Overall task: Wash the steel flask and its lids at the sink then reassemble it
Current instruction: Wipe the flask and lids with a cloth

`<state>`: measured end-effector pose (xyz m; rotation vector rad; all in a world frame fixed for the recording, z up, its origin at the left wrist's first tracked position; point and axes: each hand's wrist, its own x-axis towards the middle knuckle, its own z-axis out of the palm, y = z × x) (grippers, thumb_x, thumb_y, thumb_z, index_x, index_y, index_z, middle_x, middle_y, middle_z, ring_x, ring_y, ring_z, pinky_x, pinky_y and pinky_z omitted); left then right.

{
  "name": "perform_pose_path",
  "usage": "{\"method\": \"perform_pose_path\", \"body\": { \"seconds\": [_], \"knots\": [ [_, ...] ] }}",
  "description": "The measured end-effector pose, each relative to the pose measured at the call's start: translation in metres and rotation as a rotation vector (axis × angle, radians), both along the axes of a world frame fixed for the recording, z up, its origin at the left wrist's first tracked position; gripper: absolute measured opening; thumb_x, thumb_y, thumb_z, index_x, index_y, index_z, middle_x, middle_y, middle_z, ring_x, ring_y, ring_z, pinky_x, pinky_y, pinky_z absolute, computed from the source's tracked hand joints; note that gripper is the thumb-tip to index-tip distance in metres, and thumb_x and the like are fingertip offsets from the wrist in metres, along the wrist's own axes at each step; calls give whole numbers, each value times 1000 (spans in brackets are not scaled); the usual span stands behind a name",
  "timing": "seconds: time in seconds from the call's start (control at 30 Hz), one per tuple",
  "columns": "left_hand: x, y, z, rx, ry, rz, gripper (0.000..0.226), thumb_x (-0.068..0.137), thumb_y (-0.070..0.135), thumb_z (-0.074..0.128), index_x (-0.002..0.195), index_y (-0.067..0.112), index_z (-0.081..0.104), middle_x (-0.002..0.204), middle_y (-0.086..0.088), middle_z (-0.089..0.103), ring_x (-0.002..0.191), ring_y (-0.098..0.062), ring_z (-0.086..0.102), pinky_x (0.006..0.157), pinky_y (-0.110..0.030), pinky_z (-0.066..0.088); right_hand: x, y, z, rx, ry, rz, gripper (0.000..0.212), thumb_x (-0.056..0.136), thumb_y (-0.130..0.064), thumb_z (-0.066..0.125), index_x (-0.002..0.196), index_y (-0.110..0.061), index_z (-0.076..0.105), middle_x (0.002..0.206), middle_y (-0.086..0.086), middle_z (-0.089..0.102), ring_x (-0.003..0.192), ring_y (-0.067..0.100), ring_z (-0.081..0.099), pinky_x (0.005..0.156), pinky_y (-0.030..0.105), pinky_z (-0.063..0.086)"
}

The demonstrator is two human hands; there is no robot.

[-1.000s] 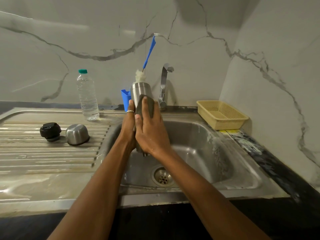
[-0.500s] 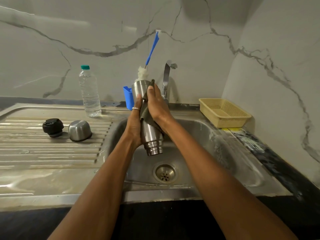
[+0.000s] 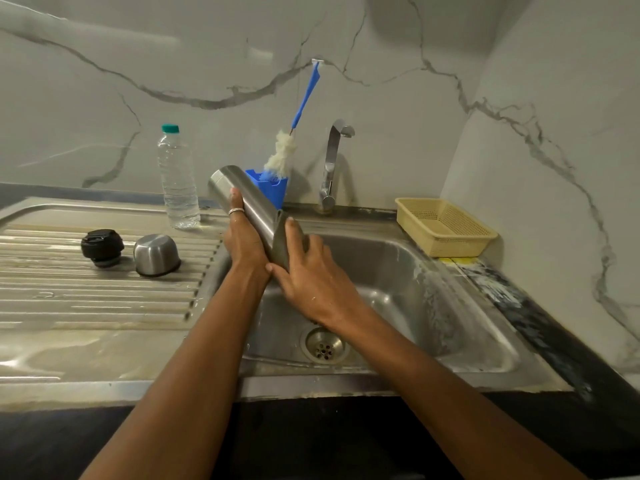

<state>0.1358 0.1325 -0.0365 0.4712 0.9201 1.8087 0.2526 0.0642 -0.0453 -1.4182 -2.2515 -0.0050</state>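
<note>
Standing at the sink (image 3: pixel 398 271), I have the ribbed drainboard (image 3: pixel 86 299) on my left and a yellow basket (image 3: pixel 445 225) at the far right rim. Over the basin's left edge I hold the flask (image 3: pixel 247 199) tilted, closed end up and to the left; its lower end is hidden behind my hands. My left hand (image 3: pixel 244 245) wraps round the body from the left. My right hand (image 3: pixel 313 277) curls over a dark pad (image 3: pixel 280 245) and presses it to the flask's right side. A bottle (image 3: pixel 177 181) stands at the back of the drainboard. A brush (image 3: pixel 282 154) leans in a blue holder (image 3: pixel 273 190) near the tap (image 3: pixel 332 164). On the drainboard, well apart from the flask, the steel cap (image 3: pixel 156 254) lies mouth down just beside the black lid (image 3: pixel 102 245). A ring (image 3: pixel 236 211) sits on one left finger.
</note>
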Motion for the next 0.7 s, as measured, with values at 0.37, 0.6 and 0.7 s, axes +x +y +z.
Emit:
{"method": "perform_pose_path", "body": {
  "seconds": [0.37,0.6,0.7],
  "knots": [
    [-4,1,4,79,-78,-220,70,89,75,50,123,16,63,96,-14,76,86,-27,75,77,-42,61,33,14,26,-924,1073,236,50,93,-45,69,129,-13,56,114,10,71,96,21,71,82,33,62],
    [6,-3,3,172,-99,-290,67,84,56,73,130,10,59,97,-12,73,85,-26,73,76,-41,60,26,17,7,-60,134,20,104,78,-33,85,156,-21,17,142,19,49,117,35,60,94,42,54],
    [1,-2,2,184,-129,-328,57,83,44,75,123,7,59,85,-9,72,74,-22,72,68,-37,59,25,14,11,-157,271,23,87,75,-25,86,144,-17,34,126,14,60,101,30,67,84,44,60]
  ]
}}
